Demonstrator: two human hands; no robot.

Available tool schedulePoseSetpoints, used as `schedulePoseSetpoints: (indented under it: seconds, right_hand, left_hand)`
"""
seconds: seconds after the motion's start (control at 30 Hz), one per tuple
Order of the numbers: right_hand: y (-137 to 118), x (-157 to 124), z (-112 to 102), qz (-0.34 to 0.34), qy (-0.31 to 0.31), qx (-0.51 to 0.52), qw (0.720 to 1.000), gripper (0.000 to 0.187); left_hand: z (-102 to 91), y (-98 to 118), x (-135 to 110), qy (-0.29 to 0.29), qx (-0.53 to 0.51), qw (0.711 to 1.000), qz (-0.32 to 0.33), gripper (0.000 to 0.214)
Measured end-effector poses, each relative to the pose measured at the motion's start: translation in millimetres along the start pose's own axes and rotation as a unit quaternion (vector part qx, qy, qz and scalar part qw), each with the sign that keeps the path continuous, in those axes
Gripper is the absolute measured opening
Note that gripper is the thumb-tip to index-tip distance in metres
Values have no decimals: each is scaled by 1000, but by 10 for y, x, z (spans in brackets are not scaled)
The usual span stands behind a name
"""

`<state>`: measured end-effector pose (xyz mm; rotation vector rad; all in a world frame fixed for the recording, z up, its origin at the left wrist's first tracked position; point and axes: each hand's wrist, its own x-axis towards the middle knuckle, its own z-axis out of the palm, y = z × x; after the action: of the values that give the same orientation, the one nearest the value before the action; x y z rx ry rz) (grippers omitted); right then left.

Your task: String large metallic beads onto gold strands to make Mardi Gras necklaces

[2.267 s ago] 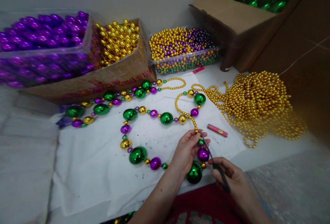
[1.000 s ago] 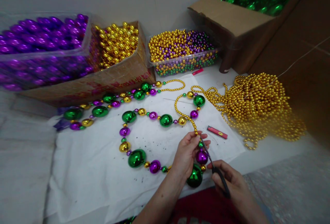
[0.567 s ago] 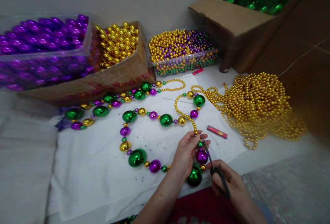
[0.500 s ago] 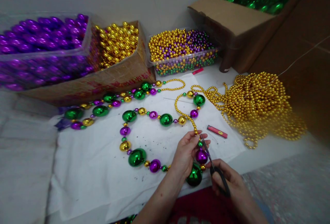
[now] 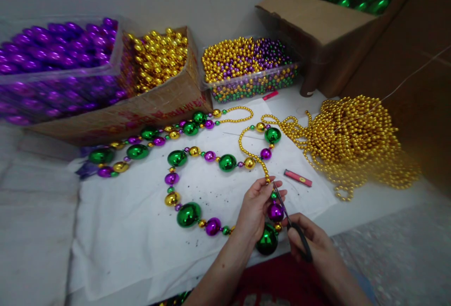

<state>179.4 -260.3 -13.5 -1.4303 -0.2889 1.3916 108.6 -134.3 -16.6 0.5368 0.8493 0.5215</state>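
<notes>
A necklace [image 5: 197, 156] of large green, purple and gold beads lies looped on a white cloth [image 5: 116, 231]. My left hand [image 5: 254, 208] pinches the strand where a run of small gold beads [image 5: 252, 156] meets the bigger beads, just above a purple bead [image 5: 275, 212] and a large green bead [image 5: 267, 240]. My right hand [image 5: 315, 245] grips black-handled scissors [image 5: 291, 224], whose blades point up to the strand at my left fingertips.
A heap of gold bead strands [image 5: 355, 141] lies at the right. Behind stand a clear bin of purple baubles [image 5: 56, 57], a cardboard box of gold ones [image 5: 158, 62], a tray of small mixed beads [image 5: 246, 66] and a box of green baubles [image 5: 338, 5]. A red lighter [image 5: 298, 178] lies nearby.
Both hands stay at the same spot on the strand. The scissors remain at the string with only slight shifts; the view wobbles a little.
</notes>
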Motion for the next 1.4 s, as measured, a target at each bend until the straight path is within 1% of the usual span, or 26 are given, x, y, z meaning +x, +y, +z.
schedulePoseSetpoints:
  seconds: [0.17,0.33,0.53,0.63,0.73,0.83,0.9,0.97,1.03,1.1,1.17,1.23,1.3,1.37,1.4]
  right_hand:
    - [-10,18,40,-6,6,-2,1000,50]
    - [13,25,69,-27,18,6,999,51]
    - [-3,6,73,-33,32,-9,999,48]
    - [-15,-20,85,-23,29,-1,999,50]
    - [-8,-56,89,-32,28,13,999,53]
    - [3,-77,31,-51,55,5,997,52]
    - [-10,-72,-69,-87,102,-40,990,52]
    - [-58,-52,-217,-139,166,-134,967,49]
    - [-139,-21,-390,-173,210,-260,927,45]
    - [-235,24,-546,-181,216,-372,884,38]
    - [-318,91,-657,-186,219,-456,842,31]
    - [-373,181,-716,-196,234,-531,791,26]
    - [-399,282,-737,-203,253,-605,727,25]
    - [-410,370,-732,-196,265,-665,670,23]
    - [-414,403,-723,-185,269,-688,648,21]
  left_hand:
    - [-15,-13,-1,-4,8,1000,3,33]
    - [-30,-16,15,-4,9,1000,1,42]
    - [-33,-5,17,-3,14,1000,-2,44]
    - [-24,1,5,-7,14,1000,-2,44]
    - [-2,16,0,-10,14,1000,8,39]
    - [9,35,2,-13,10,1000,15,37]
    - [-4,43,3,-12,7,1000,20,37]
    - [-33,48,2,-12,11,1000,26,37]
    - [-65,54,0,-15,20,999,29,36]
    - [-88,65,-2,-19,29,999,29,35]
    - [-99,78,-2,-21,33,999,29,35]
    - [-104,89,0,-19,35,999,27,36]
    - [-111,98,1,-18,37,999,23,34]
    - [-123,106,-2,-19,42,999,22,32]
    - [-131,111,-5,-21,46,999,21,31]
